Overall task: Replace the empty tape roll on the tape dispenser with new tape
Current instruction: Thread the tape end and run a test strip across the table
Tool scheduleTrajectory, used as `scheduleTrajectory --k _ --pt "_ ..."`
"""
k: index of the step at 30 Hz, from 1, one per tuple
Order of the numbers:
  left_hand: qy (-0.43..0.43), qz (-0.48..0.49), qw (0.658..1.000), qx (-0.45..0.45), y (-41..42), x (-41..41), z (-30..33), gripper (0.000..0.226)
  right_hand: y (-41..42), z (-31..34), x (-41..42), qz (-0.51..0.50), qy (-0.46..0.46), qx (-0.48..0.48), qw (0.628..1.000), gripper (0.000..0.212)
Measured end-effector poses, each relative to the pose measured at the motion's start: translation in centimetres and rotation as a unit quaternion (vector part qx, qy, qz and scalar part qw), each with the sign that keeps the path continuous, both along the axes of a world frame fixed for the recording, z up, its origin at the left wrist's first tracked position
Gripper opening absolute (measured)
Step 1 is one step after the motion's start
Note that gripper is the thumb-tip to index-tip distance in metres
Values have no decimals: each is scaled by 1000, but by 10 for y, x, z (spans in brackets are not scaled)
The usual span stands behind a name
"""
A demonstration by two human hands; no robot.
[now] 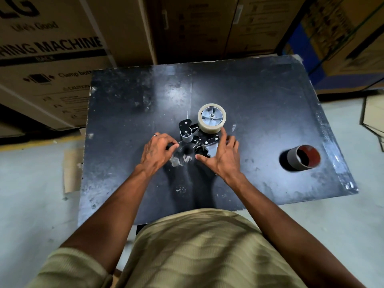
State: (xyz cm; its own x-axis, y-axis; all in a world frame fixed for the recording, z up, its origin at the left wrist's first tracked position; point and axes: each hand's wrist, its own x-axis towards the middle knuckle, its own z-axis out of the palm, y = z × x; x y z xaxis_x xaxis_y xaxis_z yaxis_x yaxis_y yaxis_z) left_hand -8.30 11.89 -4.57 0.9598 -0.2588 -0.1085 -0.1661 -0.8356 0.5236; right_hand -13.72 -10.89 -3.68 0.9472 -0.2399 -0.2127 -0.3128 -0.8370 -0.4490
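Lying between both hands, tape dispenser (197, 138) carries new tape (211, 118); left hand (158, 149) pinches its front, right hand (223, 155) splayed alongside; empty roll (301, 157) well right.

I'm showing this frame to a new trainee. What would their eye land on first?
Probably the pale tape roll mounted on the dispenser at the middle of the black table, catching the light. Next, the two hands just below it: the left hand pinching near the small roller, the right hand spread open over the dispenser's handle. Then the empty core lying alone at the table's right.
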Motion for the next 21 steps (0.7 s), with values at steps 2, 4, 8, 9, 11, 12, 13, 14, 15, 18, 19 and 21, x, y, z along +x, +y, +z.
scheduleTrajectory --k 2,4,8,9,11,12,13,14,15,18,19,21 --pt "3 -6 1000 3 -1 0 0 11 3 6 -1 36 -91 -59 993 115" --pt "-2 -15 1000 6 0 0 0 10 7 7 1 72 -151 -58 984 91" --pt "-13 -28 999 17 2 0 -1 10 12 -2 5 120 -143 -34 982 51" --pt "-16 -29 999 18 2 -1 -1 10 11 -6 6 125 -134 -36 982 48" --pt "-22 -27 999 17 4 -2 -1 9 10 -13 7 134 -130 -26 982 42" --pt "-23 -25 999 17 6 -2 -1 9 8 -16 7 138 -133 -16 981 41" --pt "-26 -25 999 17 7 -2 -2 9 6 -18 7 141 -136 -6 981 41" --pt "-26 -25 999 17 9 -2 -4 9 5 -19 7 145 -140 0 980 41" --pt "-25 -24 999 18 10 -3 -4 9 4 -20 8 149 -142 1 978 41" --pt "-23 -26 999 16 12 -2 -5 9 1 -21 12 169 -139 -2 976 42" --pt "-23 -29 999 16 13 -2 -6 10 -1 -20 13 174 -139 -2 975 43" --pt "-26 -34 999 15 14 -1 -8 11 -4 -20 14 186 -143 -3 972 48"
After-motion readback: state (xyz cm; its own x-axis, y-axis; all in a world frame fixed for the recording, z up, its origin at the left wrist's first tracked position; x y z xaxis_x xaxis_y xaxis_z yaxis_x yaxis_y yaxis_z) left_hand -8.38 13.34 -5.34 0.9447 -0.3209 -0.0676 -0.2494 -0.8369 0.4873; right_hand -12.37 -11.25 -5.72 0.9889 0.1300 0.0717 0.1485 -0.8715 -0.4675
